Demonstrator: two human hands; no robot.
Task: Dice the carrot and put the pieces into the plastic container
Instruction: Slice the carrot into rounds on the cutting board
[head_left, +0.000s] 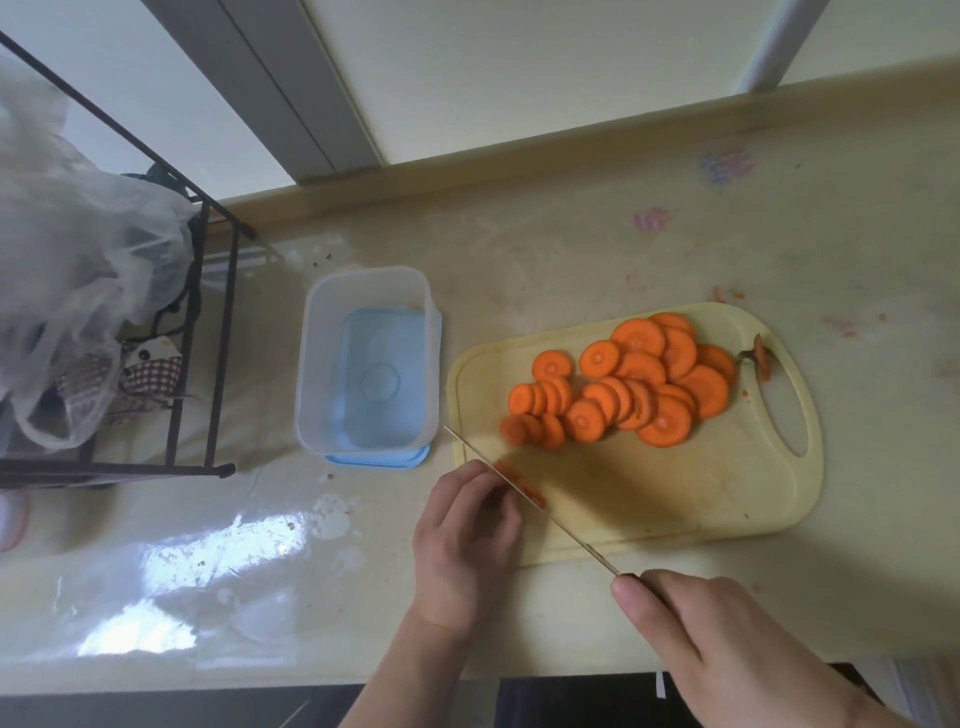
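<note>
Several round carrot slices (623, 384) lie in a heap on the pale yellow cutting board (727, 493). At the board's near left corner my left hand (467, 540) holds a small piece of carrot (519, 480) against the board with curled fingers. My right hand (711, 639) grips the handle of a thin knife (540, 512), whose blade runs diagonally up-left across that piece. The clear plastic container (363, 364) stands empty to the left of the board, on top of its blue lid (379, 460).
A carrot end with stem (761, 358) lies by the board's handle hole. A black wire rack (208, 322) with a plastic bag (78, 270) stands at the left. A glossy sheet covers the counter, and the window sill runs along the back.
</note>
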